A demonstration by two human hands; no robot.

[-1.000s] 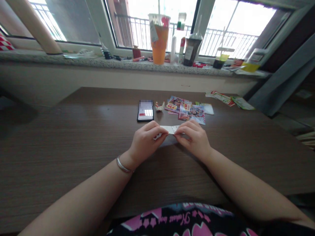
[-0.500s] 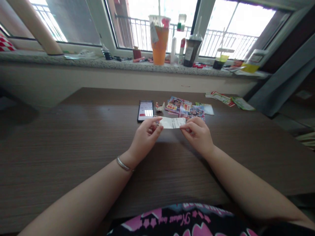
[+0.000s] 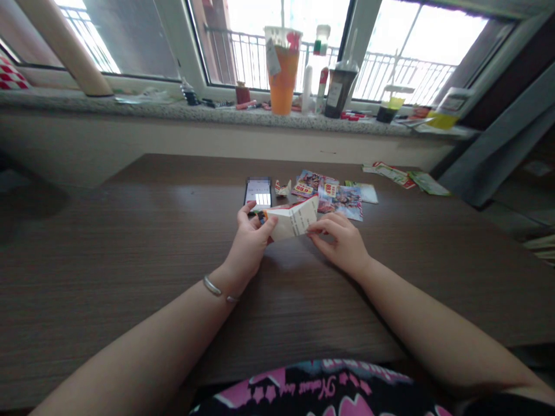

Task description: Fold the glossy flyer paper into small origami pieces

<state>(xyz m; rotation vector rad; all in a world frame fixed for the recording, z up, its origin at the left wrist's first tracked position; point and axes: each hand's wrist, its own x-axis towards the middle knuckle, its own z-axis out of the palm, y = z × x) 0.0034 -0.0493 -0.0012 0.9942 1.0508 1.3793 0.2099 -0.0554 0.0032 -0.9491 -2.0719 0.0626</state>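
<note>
A creased, folded sheet of paper (image 3: pixel 295 222), pale with printed lines and a red edge, is held above the brown table between my hands. My left hand (image 3: pixel 251 240) grips its left end, the thumb in front and coloured print showing by the fingers. At the lower right corner, my right hand (image 3: pixel 340 240) pinches the paper between thumb and fingertips. Just beyond the left hand lies a phone (image 3: pixel 259 192) with a lit screen, its near end covered by the fingers. Beside the phone sits a small folded paper shape (image 3: pixel 282 188), white and red.
Colourful printed leaflets (image 3: pixel 340 199) lie beyond my right hand. Flat packets (image 3: pixel 427 182) rest at the table's far right. On the stone windowsill (image 3: pixel 217 115) stand an orange drink cup (image 3: pixel 283 81), a dark drink cup (image 3: pixel 339 92) and a cardboard tube (image 3: pixel 69 52).
The paper has opened out and tilted, showing a larger printed face and a fold. My left hand has come slightly nearer and lower; my right hand has shifted a little left.
</note>
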